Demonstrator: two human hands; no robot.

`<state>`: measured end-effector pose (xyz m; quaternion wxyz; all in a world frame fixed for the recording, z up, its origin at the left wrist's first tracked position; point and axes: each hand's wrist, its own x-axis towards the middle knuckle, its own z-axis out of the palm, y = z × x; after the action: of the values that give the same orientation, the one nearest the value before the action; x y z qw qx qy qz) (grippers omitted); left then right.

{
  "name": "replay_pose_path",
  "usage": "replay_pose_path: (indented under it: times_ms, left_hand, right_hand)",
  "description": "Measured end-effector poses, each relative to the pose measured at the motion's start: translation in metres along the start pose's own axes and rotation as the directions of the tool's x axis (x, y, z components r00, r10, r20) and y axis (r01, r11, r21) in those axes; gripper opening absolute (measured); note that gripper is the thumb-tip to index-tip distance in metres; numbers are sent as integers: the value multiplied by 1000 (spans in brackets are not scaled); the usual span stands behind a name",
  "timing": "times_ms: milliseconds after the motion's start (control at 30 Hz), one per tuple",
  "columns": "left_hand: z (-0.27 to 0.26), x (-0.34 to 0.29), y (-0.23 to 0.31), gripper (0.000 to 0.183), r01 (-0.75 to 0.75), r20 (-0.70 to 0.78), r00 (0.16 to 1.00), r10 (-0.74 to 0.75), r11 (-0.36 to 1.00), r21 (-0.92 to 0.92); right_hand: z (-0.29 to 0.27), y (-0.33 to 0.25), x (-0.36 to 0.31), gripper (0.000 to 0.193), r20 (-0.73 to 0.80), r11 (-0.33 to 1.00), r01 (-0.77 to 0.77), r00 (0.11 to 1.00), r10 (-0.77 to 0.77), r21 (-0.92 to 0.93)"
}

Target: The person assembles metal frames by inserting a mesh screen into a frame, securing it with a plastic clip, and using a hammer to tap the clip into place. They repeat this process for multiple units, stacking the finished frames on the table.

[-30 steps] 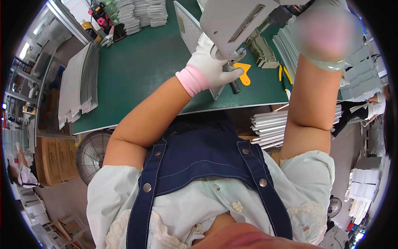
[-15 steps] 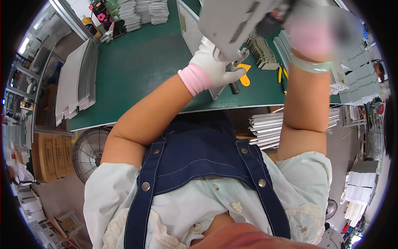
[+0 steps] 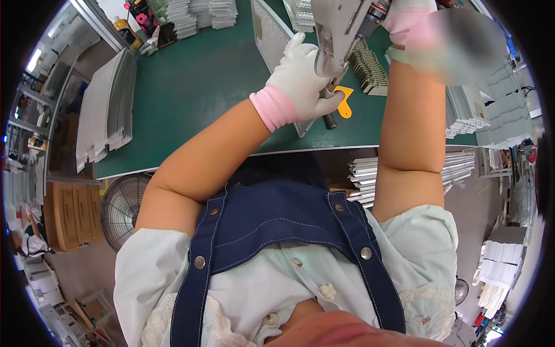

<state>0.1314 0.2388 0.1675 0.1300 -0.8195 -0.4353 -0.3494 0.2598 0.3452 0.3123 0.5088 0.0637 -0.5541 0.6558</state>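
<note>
My left hand point(image 3: 300, 78), in a white glove with a pink cuff, is curled at the lower end of a large grey metal tool point(image 3: 340, 34). Its thumb is bent around the tool's lower parts, while a forefinger points up. Beside this hand a pale textured panel point(image 3: 270, 34) stands on edge on the green table point(image 3: 191, 87). Below the thumb a short dark cylindrical handle point(image 3: 330, 121) shows. My right hand point(image 3: 406, 11), gloved alike, is at the top edge beside the tool's dark fitting; its fingers are out of sight.
A yellow scraper point(image 3: 344, 103) and a row of grey metal pieces point(image 3: 369, 69) lie right of my left hand. Stacked panels point(image 3: 110, 107) stand at the left, with more panels point(image 3: 465, 113) at the right. Metal strips point(image 3: 361, 176) lie below the table's edge near a fan point(image 3: 121, 211).
The grey tool has swung to a steeper angle, and its upper part has shifted right. My right forearm has moved left and farther forward. My left hand has stayed nearly in place, its forefinger now raised.
</note>
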Motion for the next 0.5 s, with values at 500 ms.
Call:
replay_pose_path:
  times_ms: [500]
  left_hand:
    - [-13,8,10,43,122,178,978,-110,991,-53]
  right_hand:
    - [32,-19,-30,33,43,915,212,977,-210,-343]
